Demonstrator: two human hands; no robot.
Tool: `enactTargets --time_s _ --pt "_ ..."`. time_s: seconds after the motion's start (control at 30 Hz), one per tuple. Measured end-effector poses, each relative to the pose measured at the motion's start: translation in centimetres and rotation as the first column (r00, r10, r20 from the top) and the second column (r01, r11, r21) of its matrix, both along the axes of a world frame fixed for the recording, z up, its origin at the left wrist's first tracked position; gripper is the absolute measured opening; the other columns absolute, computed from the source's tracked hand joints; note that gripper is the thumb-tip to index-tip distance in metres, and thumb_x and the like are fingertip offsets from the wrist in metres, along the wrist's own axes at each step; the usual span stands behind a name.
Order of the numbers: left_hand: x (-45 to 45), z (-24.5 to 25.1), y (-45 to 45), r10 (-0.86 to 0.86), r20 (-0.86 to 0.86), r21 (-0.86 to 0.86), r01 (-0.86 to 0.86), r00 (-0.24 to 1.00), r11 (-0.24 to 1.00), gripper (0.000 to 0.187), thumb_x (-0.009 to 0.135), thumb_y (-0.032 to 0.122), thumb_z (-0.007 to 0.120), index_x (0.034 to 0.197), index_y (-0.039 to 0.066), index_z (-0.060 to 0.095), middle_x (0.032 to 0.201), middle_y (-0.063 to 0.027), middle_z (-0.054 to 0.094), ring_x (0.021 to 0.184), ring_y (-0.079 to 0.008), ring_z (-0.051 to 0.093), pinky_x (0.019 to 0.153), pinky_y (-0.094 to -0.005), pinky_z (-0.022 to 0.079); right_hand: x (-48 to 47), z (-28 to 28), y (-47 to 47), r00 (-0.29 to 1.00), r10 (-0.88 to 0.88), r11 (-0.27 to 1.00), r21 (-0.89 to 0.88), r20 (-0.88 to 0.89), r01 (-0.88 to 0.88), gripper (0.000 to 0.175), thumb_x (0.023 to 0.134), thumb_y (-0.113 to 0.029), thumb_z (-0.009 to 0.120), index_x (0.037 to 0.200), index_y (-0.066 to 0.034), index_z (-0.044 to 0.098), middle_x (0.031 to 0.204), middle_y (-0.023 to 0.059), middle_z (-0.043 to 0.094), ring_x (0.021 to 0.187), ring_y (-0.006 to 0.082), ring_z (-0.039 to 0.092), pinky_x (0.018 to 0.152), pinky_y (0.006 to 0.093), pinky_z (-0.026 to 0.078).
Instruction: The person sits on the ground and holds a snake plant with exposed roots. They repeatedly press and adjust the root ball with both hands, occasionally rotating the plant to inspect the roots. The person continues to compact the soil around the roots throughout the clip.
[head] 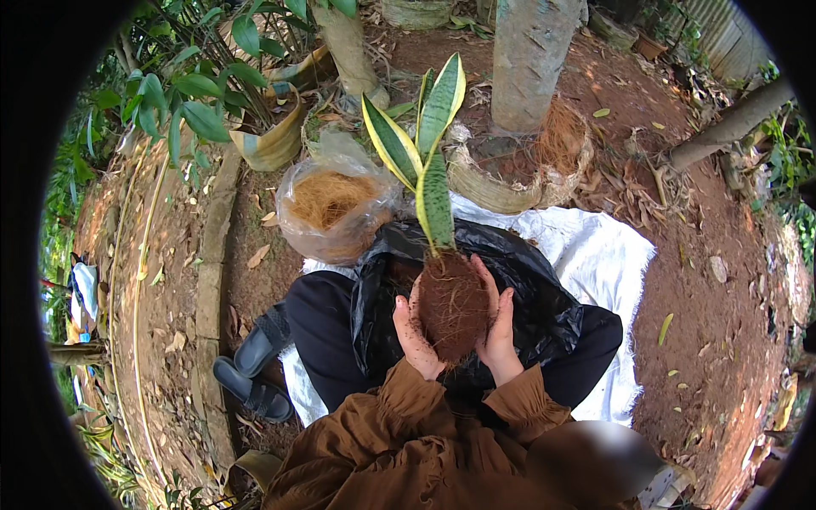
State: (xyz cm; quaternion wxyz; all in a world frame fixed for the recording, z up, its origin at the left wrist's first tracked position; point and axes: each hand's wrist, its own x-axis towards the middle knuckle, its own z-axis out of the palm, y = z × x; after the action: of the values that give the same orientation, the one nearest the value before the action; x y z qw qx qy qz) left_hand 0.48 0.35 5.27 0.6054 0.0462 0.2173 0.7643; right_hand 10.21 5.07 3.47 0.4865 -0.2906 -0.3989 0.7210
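A snake plant [436, 185] with yellow-edged green leaves rises from a brown, rounded root ball [454, 309] laced with fine roots. My left hand [415, 335] cups the ball on the picture's left side and my right hand [500, 331] cups it on the other, soil on the fingers. Which hand is which follows the sleeves coming from below. Under the ball, a black plastic bag [542, 287] lies open across my lap. Just left of the leaves stands a clear plastic bag [299, 229] with brown coconut fibre [331, 197] in it.
A white woven sheet [599, 255] lies beneath me on reddish soil. Dark sandals [255, 363] rest at its left, beside a low concrete edging [210, 287]. Ahead stand a tree trunk [532, 64] in a woven sack planter [491, 185] and leafy potted plants [271, 137].
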Motion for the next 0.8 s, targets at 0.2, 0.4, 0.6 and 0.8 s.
enactTargets --time_s 0.2,0.4,0.6,0.8 --pt "0.0 -0.3 1.1 -0.099 -0.647 -0.071 0.069 0.756 0.995 0.083 0.098 0.067 0.025 0.151 0.003 0.031 0.152 -0.0161 0.036 0.14 -0.0281 0.035 0.117 -0.0412 0.023 0.3 -1.0 -1.5 0.937 -0.135 0.872 -0.488 -0.321 -0.042 0.081 0.096 -0.069 0.033 0.147 -0.0052 0.04 0.147 0.015 0.046 0.134 0.0314 0.047 0.113 0.0454 0.036" --pt "1.3 1.4 0.0 0.038 -0.951 0.088 -0.154 -0.305 0.984 0.07 0.09 0.042 0.055 0.149 0.007 0.039 0.154 -0.0226 0.031 0.142 -0.043 0.028 0.115 -0.0577 0.019 1.0 -2.5 -1.2 0.951 -0.079 0.894 -0.443 -0.298 -0.064 0.067 0.102 -0.055 0.03 0.146 -0.0064 0.041 0.145 0.0128 0.048 0.132 0.0276 0.049 0.111 0.0417 0.038" --pt "2.0 1.1 0.6 -0.029 -0.846 0.047 -0.129 -0.533 0.991 0.066 0.089 0.032 0.058 0.148 0.006 0.041 0.156 -0.0224 0.03 0.143 -0.0438 0.027 0.115 -0.0594 0.018 0.2 -1.8 -2.0 0.962 -0.118 0.867 -0.497 -0.247 -0.021 0.053 0.106 -0.042 0.033 0.145 -0.008 0.043 0.145 0.0103 0.05 0.13 0.0236 0.05 0.11 0.0384 0.039" --pt "1.7 0.9 0.2 0.008 -0.913 0.068 -0.133 -0.408 0.989 0.068 0.088 0.024 0.059 0.148 0.003 0.037 0.156 -0.0246 0.026 0.144 -0.0432 0.025 0.117 -0.0535 0.019 0.2 -0.3 -1.3 0.986 -0.106 0.952 -0.3 -0.129 0.063 0.05 0.105 -0.041 0.037 0.138 -0.0056 0.049 0.132 0.0087 0.059 0.118 0.0192 0.058 0.101 0.0345 0.046"
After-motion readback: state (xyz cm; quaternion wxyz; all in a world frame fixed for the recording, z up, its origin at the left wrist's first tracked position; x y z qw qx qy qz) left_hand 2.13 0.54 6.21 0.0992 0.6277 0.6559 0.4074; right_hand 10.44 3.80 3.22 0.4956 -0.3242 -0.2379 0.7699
